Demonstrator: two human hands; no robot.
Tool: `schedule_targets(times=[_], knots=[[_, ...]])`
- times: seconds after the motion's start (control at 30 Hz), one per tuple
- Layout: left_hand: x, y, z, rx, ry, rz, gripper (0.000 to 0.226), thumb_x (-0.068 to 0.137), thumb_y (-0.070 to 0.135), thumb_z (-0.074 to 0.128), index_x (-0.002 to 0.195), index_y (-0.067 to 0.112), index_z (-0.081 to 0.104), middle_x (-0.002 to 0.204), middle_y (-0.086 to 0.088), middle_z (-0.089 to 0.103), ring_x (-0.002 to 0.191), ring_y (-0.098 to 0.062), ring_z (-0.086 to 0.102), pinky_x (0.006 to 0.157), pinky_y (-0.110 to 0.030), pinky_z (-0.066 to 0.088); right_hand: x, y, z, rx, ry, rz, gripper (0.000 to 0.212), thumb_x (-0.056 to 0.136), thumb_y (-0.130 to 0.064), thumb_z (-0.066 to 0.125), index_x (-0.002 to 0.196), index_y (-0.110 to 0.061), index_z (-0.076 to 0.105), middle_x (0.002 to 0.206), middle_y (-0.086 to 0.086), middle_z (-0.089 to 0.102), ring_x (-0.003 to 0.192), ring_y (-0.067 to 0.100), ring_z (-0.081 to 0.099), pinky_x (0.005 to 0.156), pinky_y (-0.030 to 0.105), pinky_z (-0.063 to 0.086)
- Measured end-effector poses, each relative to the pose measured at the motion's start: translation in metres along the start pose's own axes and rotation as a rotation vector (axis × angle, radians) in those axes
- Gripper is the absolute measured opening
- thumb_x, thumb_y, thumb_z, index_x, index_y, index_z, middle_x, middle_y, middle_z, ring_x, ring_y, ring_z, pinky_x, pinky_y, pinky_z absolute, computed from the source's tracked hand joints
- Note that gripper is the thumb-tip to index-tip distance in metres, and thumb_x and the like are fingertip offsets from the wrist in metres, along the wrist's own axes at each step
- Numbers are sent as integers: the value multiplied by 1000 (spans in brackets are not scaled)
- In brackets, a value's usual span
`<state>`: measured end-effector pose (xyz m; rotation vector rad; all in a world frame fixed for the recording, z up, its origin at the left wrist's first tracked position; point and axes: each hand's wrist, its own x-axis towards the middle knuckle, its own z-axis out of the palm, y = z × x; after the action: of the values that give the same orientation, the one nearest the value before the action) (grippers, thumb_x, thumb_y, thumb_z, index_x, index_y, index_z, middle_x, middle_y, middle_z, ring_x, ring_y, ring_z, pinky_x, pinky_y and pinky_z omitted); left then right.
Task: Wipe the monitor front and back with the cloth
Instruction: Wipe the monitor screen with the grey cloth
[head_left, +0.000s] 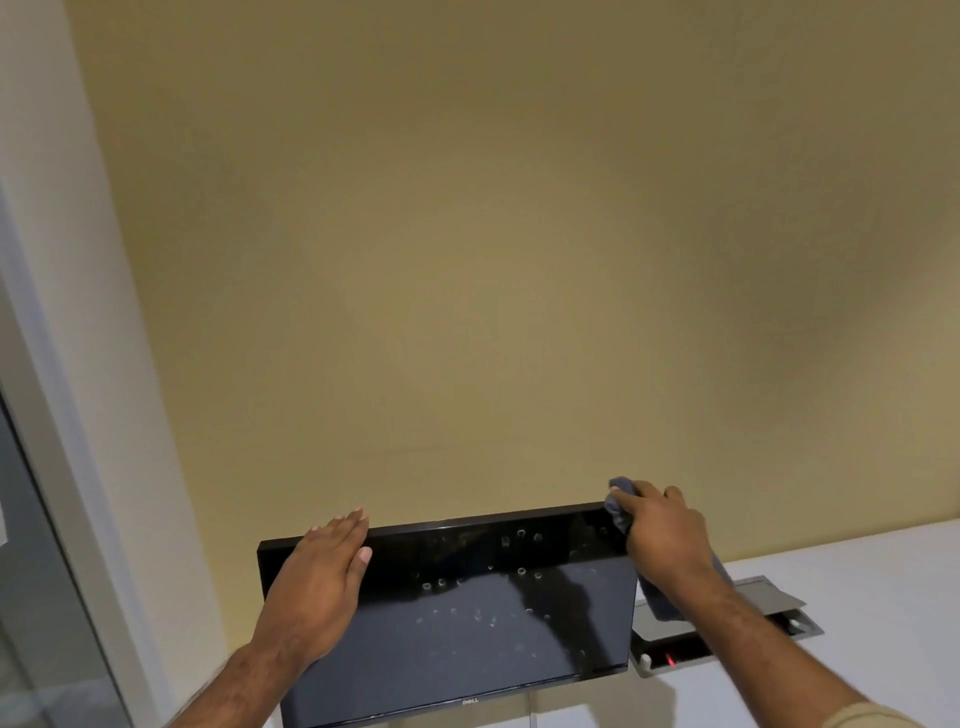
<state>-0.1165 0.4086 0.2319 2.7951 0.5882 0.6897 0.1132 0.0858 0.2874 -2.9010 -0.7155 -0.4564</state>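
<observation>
A black monitor (467, 623) with a dark, switched-off screen stands on the white desk near the wall, its lower edge cut off by the frame. My left hand (317, 571) lies flat over the monitor's top left edge, fingers straight. My right hand (660, 535) holds a dark grey cloth (621, 499) bunched against the monitor's top right corner. More of the cloth hangs below my wrist, beside the monitor's right edge. The screen reflects small ceiling lights and a dark silhouette.
A grey cable box (727, 629) with an open lid sits recessed in the white desk (857, 587) just right of the monitor, a red light glowing inside. A tan wall (467, 260) rises close behind. A glass panel with a white frame (57, 467) stands at the left.
</observation>
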Motion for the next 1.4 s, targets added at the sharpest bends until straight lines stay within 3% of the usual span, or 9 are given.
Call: schedule_targets(times=[0.17, 0.4, 0.57, 0.73, 0.87, 0.97, 1.07, 1.27, 1.4], knots=[[0, 6, 0, -11, 14, -31, 70, 93, 50, 10, 151, 19, 35, 158, 7, 31, 147, -9, 25, 118, -21, 3, 5, -21, -5, 20, -23, 19, 43, 86, -12, 50, 123, -32, 58, 128, -5, 51, 109, 23, 43, 72, 32, 36], [-2, 0, 0, -7, -2, -11, 69, 94, 51, 10, 152, 21, 32, 158, 10, 30, 147, -6, 23, 118, -20, 3, -5, -34, 14, 78, 33, -223, 67, 78, -7, 50, 139, -34, 47, 138, -6, 46, 105, 22, 42, 71, 32, 40], [-2, 1, -1, -10, -3, -7, 68, 94, 51, 11, 151, 20, 33, 157, 9, 31, 146, -7, 24, 119, -21, 5, 3, 6, 12, 30, 44, -17, 60, 80, -8, 51, 134, -37, 51, 134, -5, 48, 105, 23, 43, 67, 31, 37], [-1, 1, -2, -7, -5, -11, 70, 94, 51, 10, 151, 20, 33, 158, 7, 31, 147, -8, 25, 118, -21, 4, 3, 37, 23, 129, 3, 254, 34, 94, -20, 48, 127, -25, 56, 118, 5, 54, 105, 28, 45, 78, 33, 45], [-1, 2, -3, -3, -9, -11, 70, 94, 52, 9, 152, 20, 32, 158, 7, 30, 147, -8, 24, 117, -20, 3, -24, 22, 41, 348, 273, 292, 67, 81, 3, 51, 144, -11, 40, 125, 14, 52, 101, 31, 43, 79, 39, 44], [0, 0, -5, 5, -37, 14, 79, 90, 60, 2, 152, 20, 30, 159, 7, 28, 147, -8, 23, 117, -20, 2, -45, -9, 49, 554, 425, 182, 68, 83, 9, 50, 147, -6, 33, 130, 13, 49, 106, 27, 43, 90, 41, 44], [2, -8, -9, 6, -84, 72, 85, 86, 65, -2, 153, 22, 27, 160, 9, 23, 148, -5, 18, 118, -20, 2, -63, -40, 59, 631, 419, -109, 77, 80, 9, 59, 149, -7, 32, 130, 6, 47, 114, 19, 43, 99, 26, 35], [-12, -34, -17, 57, -22, 95, 76, 93, 63, 4, 152, 25, 32, 158, 12, 26, 147, -4, 19, 119, -18, 3, -83, -90, 72, 413, 356, -620, 69, 78, -8, 68, 142, -12, 44, 126, 4, 51, 102, 23, 55, 74, 35, 50], [-15, -31, -13, 20, 9, 91, 68, 96, 55, 9, 150, 23, 36, 156, 11, 32, 146, -7, 24, 119, -18, 2, -64, -112, 70, 438, 426, -573, 69, 74, -3, 74, 138, -10, 51, 121, 9, 54, 99, 24, 52, 72, 36, 50]])
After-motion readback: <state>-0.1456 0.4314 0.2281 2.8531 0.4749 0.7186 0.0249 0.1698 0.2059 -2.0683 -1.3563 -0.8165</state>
